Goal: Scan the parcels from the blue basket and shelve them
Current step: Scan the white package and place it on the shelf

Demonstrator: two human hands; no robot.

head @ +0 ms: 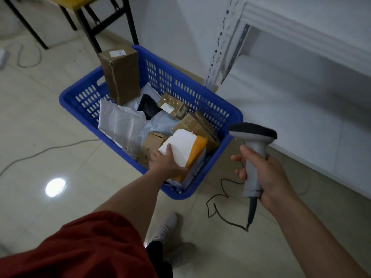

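Glossy tiles: L hand grips flat white-orange pkg.

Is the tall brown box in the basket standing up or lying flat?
Standing up. The box rests on its end at the far corner of the basket, its labelled top well above the rim.

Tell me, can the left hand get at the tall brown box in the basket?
Likely not yet: the left hand grips the white and orange parcel; nothing covers the tall brown box.
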